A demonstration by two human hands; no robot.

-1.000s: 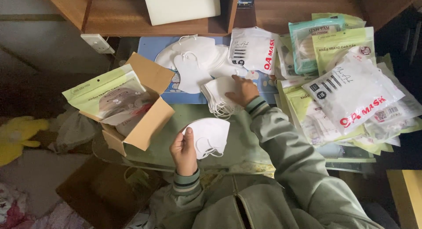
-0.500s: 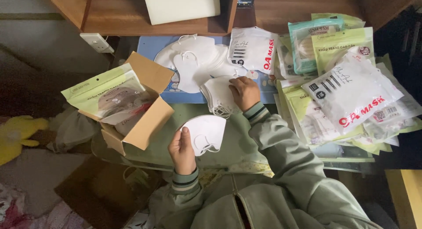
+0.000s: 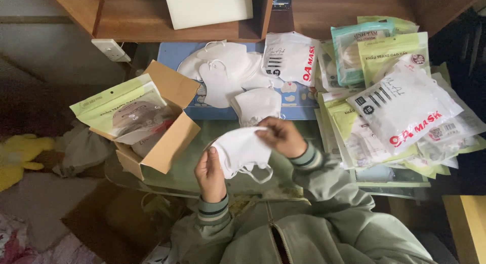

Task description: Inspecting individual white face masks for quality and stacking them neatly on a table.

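Both of my hands hold a white folded face mask above the green table top. My left hand grips its left edge. My right hand pinches its upper right corner. The mask's ear loops hang below it. Just beyond lies a small stack of white masks, and further back a spread pile of loose white masks rests on a blue mat.
An open cardboard box with green mask packets stands at the left. Many white and green sealed mask packets are heaped at the right. A wooden shelf runs along the back. A yellow soft toy lies at far left.
My right hand left the stack of masks and came back to the mask in my left hand. Both hands now hold that mask, a little higher and more to the right.
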